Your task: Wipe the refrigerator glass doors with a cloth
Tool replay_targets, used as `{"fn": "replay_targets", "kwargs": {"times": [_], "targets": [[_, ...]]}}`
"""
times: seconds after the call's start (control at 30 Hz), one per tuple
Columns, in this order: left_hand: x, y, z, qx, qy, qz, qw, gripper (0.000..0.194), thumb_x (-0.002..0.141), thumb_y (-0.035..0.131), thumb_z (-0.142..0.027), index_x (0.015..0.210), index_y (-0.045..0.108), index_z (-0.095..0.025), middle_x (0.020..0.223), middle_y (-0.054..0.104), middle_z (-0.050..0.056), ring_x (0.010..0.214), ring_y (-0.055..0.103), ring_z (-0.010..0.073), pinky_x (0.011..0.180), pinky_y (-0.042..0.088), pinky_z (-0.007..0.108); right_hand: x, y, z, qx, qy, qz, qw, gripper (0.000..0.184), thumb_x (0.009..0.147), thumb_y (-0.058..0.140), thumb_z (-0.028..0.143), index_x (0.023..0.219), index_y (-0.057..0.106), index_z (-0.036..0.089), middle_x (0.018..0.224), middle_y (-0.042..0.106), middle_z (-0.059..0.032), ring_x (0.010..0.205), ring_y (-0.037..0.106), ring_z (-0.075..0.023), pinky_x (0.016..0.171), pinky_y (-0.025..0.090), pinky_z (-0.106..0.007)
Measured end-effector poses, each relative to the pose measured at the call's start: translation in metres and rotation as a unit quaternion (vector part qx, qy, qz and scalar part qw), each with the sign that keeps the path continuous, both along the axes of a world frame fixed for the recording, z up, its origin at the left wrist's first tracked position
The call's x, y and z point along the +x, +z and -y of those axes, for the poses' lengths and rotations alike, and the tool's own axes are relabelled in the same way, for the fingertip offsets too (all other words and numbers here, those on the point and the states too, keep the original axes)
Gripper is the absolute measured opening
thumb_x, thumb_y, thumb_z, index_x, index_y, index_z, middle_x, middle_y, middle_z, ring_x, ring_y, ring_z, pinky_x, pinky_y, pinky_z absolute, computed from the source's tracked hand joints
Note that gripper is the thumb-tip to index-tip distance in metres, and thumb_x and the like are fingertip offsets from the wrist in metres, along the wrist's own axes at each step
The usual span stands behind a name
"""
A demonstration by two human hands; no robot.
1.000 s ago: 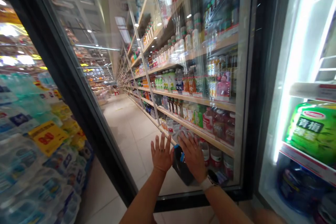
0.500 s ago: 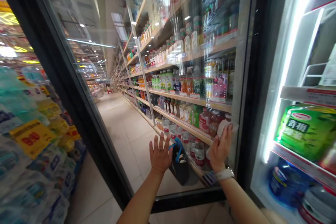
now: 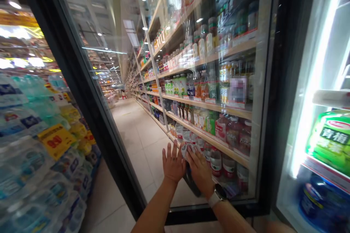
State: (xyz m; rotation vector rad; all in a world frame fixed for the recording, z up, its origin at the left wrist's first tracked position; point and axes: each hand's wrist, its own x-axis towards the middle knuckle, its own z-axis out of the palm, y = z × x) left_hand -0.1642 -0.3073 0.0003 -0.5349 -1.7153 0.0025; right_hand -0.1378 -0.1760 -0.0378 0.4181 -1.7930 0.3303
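Note:
A glass door (image 3: 128, 174) with a black frame stands swung open in front of me. My left hand (image 3: 174, 164) lies flat against the lower part of the glass, fingers spread, with nothing in it. Close beside it, my right hand (image 3: 201, 169) presses a crumpled white cloth (image 3: 188, 150) to the pane. The cloth shows at the fingertips; part of it is hidden beneath them. A watch (image 3: 218, 193) with a pale band is on my right wrist.
To the right is a lit refrigerator with a green package (image 3: 330, 142) and a blue container (image 3: 319, 204). Packs of bottled water (image 3: 30, 178) are stacked at left with a yellow price sign (image 3: 56, 141). Through the glass show drink shelves (image 3: 207, 138) and a tiled aisle (image 3: 128, 123).
My right hand has moved left across the glass with the cloth, from near the door's right edge to beside my left hand. The left hand stays flat on the pane. The view has shifted slightly.

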Motion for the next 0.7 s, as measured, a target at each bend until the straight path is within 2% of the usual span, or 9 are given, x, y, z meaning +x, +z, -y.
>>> {"fn": "replay_targets", "kwargs": {"times": [0.07, 0.13, 0.23, 0.33, 0.43, 0.5, 0.57, 0.7], "targets": [[-0.001, 0.001, 0.0, 0.001, 0.001, -0.007, 1.0, 0.07, 0.089, 0.054, -0.028, 0.153, 0.025, -0.02, 0.159, 0.025, 0.011, 0.15, 0.015, 0.0272, 0.124, 0.013, 0.049, 0.002, 0.008, -0.018, 0.01, -0.015, 0.016, 1.0, 0.066, 0.09, 0.036, -0.001, 0.151, 0.036, 0.024, 0.144, 0.055, -0.0057, 0.139, 0.044, -0.0188, 0.116, 0.038, -0.041], [-0.002, 0.001, 0.0, 0.003, 0.005, -0.008, 1.0, 0.072, 0.089, 0.056, -0.027, 0.153, 0.025, -0.021, 0.159, 0.026, 0.011, 0.15, 0.015, 0.0278, 0.124, 0.014, 0.05, 0.004, 0.016, -0.042, -0.022, -0.043, 0.025, 0.999, 0.068, 0.089, 0.034, -0.001, 0.153, 0.033, 0.024, 0.149, 0.049, -0.0065, 0.143, 0.037, -0.0201, 0.119, 0.033, -0.045], [-0.006, 0.0, 0.001, 0.004, 0.009, 0.0, 1.0, 0.073, 0.088, 0.058, -0.029, 0.153, 0.025, -0.023, 0.158, 0.028, 0.012, 0.149, 0.019, 0.029, 0.123, 0.016, 0.053, 0.006, 0.027, -0.087, -0.109, -0.084, 0.011, 0.99, 0.066, 0.092, 0.032, 0.005, 0.155, 0.027, 0.023, 0.155, 0.04, -0.0094, 0.146, 0.031, -0.0241, 0.119, 0.03, -0.053], [-0.009, -0.002, 0.001, 0.005, 0.01, 0.005, 1.0, 0.074, 0.088, 0.057, -0.029, 0.154, 0.023, -0.024, 0.158, 0.028, 0.012, 0.148, 0.02, 0.0294, 0.123, 0.016, 0.053, 0.007, 0.033, -0.131, -0.198, -0.111, -0.026, 0.974, 0.063, 0.093, 0.032, 0.01, 0.155, 0.028, 0.021, 0.157, 0.036, -0.0124, 0.146, 0.031, -0.0264, 0.118, 0.029, -0.058], [-0.008, -0.001, 0.0, 0.01, 0.003, 0.003, 1.0, 0.074, 0.088, 0.056, -0.028, 0.154, 0.023, -0.024, 0.158, 0.029, 0.011, 0.149, 0.018, 0.0278, 0.123, 0.015, 0.051, 0.008, 0.036, -0.154, -0.277, -0.124, -0.061, 0.951, 0.059, 0.094, 0.035, 0.015, 0.153, 0.032, 0.014, 0.156, 0.036, -0.0165, 0.146, 0.032, -0.0288, 0.117, 0.031, -0.058], [-0.005, 0.002, -0.002, 0.014, -0.004, 0.0, 1.0, 0.073, 0.089, 0.056, -0.027, 0.154, 0.024, -0.023, 0.157, 0.03, 0.011, 0.15, 0.016, 0.0263, 0.124, 0.014, 0.049, 0.006, 0.037, -0.153, -0.312, -0.123, -0.075, 0.939, 0.058, 0.095, 0.036, 0.017, 0.152, 0.033, 0.011, 0.155, 0.037, -0.0187, 0.146, 0.032, -0.0302, 0.117, 0.03, -0.059], [-0.001, 0.004, -0.004, 0.017, -0.009, -0.003, 1.0, 0.072, 0.089, 0.056, -0.027, 0.153, 0.025, -0.023, 0.157, 0.031, 0.01, 0.15, 0.014, 0.0251, 0.124, 0.013, 0.047, 0.004, 0.038, -0.138, -0.323, -0.116, -0.079, 0.936, 0.057, 0.096, 0.036, 0.019, 0.152, 0.032, 0.011, 0.155, 0.036, -0.0193, 0.146, 0.03, -0.0307, 0.116, 0.029, -0.061], [0.006, 0.007, -0.006, 0.014, -0.005, -0.012, 1.0, 0.07, 0.09, 0.055, -0.027, 0.153, 0.026, -0.022, 0.157, 0.031, 0.01, 0.151, 0.014, 0.0248, 0.125, 0.012, 0.046, -0.001, 0.036, -0.089, -0.275, -0.088, -0.058, 0.956, 0.057, 0.098, 0.032, 0.016, 0.154, 0.029, 0.017, 0.157, 0.035, -0.0164, 0.146, 0.032, -0.0296, 0.115, 0.031, -0.061]]}}
